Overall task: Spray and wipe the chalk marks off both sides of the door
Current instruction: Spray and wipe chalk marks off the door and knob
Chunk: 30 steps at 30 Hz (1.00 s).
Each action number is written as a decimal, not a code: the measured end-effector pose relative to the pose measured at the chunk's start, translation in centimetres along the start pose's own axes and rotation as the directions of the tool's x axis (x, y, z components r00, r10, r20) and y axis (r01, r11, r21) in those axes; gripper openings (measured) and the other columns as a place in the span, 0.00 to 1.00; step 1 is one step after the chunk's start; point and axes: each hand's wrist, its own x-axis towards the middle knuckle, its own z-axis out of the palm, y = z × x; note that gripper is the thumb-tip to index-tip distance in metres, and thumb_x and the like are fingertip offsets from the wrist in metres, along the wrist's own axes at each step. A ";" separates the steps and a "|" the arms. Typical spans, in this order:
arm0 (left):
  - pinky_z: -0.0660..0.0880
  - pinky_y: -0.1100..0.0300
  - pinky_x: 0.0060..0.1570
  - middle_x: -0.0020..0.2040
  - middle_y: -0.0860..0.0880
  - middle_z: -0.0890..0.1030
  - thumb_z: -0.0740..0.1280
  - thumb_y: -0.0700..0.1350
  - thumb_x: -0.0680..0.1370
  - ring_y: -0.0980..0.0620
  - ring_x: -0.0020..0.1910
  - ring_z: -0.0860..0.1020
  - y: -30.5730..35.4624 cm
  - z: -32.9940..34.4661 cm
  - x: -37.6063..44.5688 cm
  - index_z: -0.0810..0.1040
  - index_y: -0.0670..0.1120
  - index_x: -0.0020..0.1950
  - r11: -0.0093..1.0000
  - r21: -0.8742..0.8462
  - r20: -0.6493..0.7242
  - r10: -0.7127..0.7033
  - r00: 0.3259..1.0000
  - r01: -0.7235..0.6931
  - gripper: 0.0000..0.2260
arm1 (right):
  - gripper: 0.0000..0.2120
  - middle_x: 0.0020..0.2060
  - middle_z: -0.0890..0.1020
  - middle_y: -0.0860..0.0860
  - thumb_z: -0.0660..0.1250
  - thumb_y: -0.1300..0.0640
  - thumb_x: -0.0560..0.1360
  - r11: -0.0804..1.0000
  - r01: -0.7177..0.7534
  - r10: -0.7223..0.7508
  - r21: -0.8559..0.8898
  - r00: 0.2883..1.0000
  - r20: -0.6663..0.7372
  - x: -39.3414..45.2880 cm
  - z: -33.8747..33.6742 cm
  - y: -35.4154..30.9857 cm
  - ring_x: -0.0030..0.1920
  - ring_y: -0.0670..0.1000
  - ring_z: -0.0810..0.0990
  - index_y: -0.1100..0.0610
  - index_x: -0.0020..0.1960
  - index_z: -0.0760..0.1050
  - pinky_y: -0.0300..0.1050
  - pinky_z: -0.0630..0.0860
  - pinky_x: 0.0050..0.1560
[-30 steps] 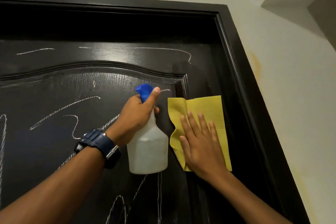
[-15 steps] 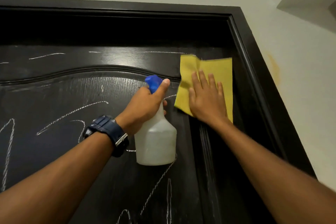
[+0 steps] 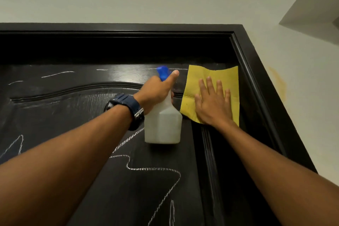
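Observation:
A dark wooden door (image 3: 77, 115) fills the view, with white chalk marks (image 3: 150, 169) scribbled over its panel and along its top rail. My left hand (image 3: 156, 91) grips a white spray bottle (image 3: 163, 126) with a blue nozzle by the neck, the thumb lying along the nozzle. To its right, my right hand (image 3: 212, 104) presses flat with spread fingers on a yellow cloth (image 3: 227, 77) against the door's top right corner.
The black door frame (image 3: 256, 71) runs along the top and right side. A pale wall (image 3: 302, 97) with a yellowish stain lies to the right, and the ceiling is above. A dark blue watch is on my left wrist.
My right hand has slid the yellow cloth upward to the door's top right corner. My left hand with the bottle has risen too, and the view has tilted up.

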 end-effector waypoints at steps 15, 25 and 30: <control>0.79 0.53 0.47 0.43 0.44 0.81 0.60 0.64 0.80 0.48 0.39 0.79 0.8 -3.2 3.2 0.76 0.42 0.56 0.987 0.131 -0.038 -0.086 0.996 0.090 0.25 | 0.29 0.82 0.44 0.49 0.41 0.41 0.84 0.994 0.106 -0.106 0.013 0.994 0.011 7.8 -1.0 -5.4 0.81 0.59 0.39 0.48 0.83 0.42 0.65 0.39 0.78; 0.79 0.48 0.54 0.49 0.41 0.81 0.60 0.66 0.78 0.45 0.45 0.79 -0.2 -7.3 2.6 0.76 0.41 0.62 0.948 0.273 -0.113 -0.140 0.984 0.166 0.29 | 0.31 0.82 0.43 0.51 0.44 0.41 0.83 0.994 -0.052 0.054 0.099 0.998 -0.016 6.7 0.3 -10.2 0.80 0.61 0.39 0.50 0.83 0.43 0.66 0.37 0.77; 0.78 0.57 0.40 0.44 0.45 0.79 0.59 0.64 0.80 0.51 0.36 0.78 -0.4 -10.0 0.9 0.74 0.41 0.57 0.930 0.328 -0.112 -0.135 0.984 0.165 0.26 | 0.31 0.82 0.43 0.50 0.43 0.38 0.83 0.979 0.201 -0.202 0.013 0.979 0.034 6.5 0.0 -9.6 0.81 0.58 0.41 0.49 0.83 0.42 0.66 0.39 0.77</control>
